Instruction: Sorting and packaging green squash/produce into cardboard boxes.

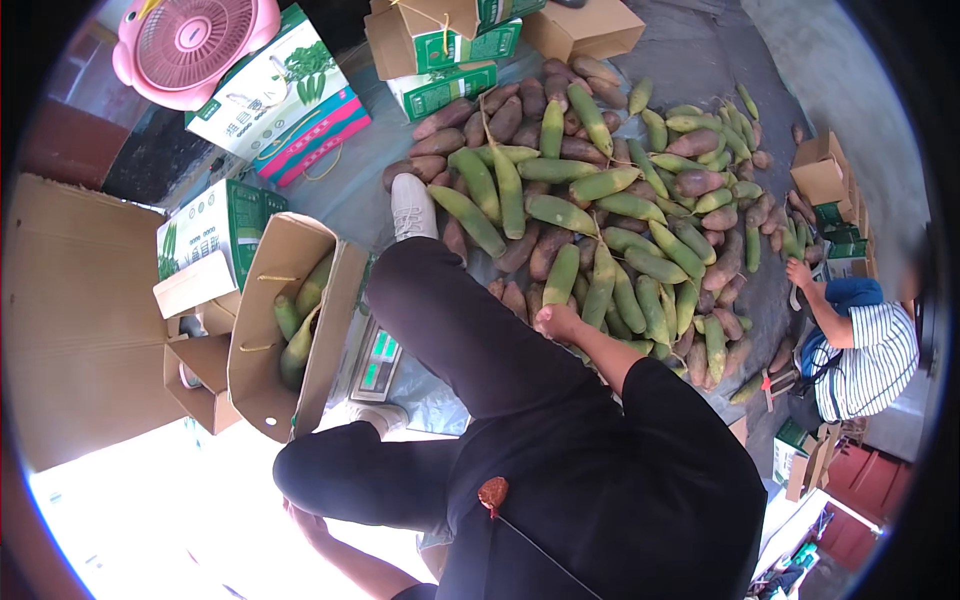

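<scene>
My right hand [558, 322] reaches into the near side of a big heap of green radishes [605, 205]. Its fingers are curled at the lower end of one green radish [563, 272] and appear to grip it. Purplish-red radishes [515, 255] lie among and under the green ones. Down by my bent left knee is my left hand [303, 520], its fingers partly hidden by the leg and washed out by glare. An open cardboard box [262, 375] with several green radishes inside stands left of my legs, next to a scale [378, 362] with a lit green display.
Green-and-white gift boxes [215, 235] and a pink fan [195, 35] stand at the left. More cartons [440, 60] are at the back. On the right, a person in a striped shirt [870, 355] works beside the heap. My shoe [412, 205] touches the heap's edge.
</scene>
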A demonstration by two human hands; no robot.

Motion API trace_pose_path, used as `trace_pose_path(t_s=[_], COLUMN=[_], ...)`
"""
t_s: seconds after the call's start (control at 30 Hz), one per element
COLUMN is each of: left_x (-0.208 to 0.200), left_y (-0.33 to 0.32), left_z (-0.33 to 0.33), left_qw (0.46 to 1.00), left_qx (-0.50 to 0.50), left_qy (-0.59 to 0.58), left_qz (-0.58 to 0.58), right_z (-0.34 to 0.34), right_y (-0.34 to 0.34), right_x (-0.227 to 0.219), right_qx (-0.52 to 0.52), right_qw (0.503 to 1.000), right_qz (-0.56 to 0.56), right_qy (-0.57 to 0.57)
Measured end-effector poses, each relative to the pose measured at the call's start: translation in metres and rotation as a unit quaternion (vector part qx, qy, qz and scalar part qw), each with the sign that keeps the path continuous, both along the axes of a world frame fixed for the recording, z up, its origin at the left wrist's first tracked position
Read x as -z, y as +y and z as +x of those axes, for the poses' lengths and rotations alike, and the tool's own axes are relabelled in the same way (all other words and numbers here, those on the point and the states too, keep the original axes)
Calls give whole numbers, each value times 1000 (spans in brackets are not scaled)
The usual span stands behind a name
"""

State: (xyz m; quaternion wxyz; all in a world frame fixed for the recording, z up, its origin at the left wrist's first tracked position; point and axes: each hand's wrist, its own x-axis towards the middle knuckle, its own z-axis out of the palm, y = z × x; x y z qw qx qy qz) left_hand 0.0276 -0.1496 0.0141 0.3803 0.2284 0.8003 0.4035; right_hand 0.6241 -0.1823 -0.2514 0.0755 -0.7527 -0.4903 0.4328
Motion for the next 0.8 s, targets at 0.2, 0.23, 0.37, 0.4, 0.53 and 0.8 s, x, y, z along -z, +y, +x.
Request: trace_pose_path(t_s=[0.2,0.23,0.37,0.4,0.53,0.8], left_x=[-2,0,-9,-9,-11,-2], left_y=[-4,-9,-9,-9,2,30], left_z=[7,1,8,7,17,40], left_qw=[1000,999,998,998,993,990], left_qx=[-22,-37,-29,-25,-11,43], left_qy=[-23,-12,-45,-47,-103,-122], left_qz=[-3,-10,36,36,60,54], right_z=[-1,-9,-14,-15,-7,-12], right_y=[0,5,17,20,19,18], right_x=[-5,-18,-44,-46,-46,-29], right_qx=[-43,-28,-16,-25,-47,20], right_qw=[997,998,997,997,997,999], right_qz=[-26,-39,-69,-66,-49,-44], right_qy=[-53,-52,-42,-30,-45,-10])
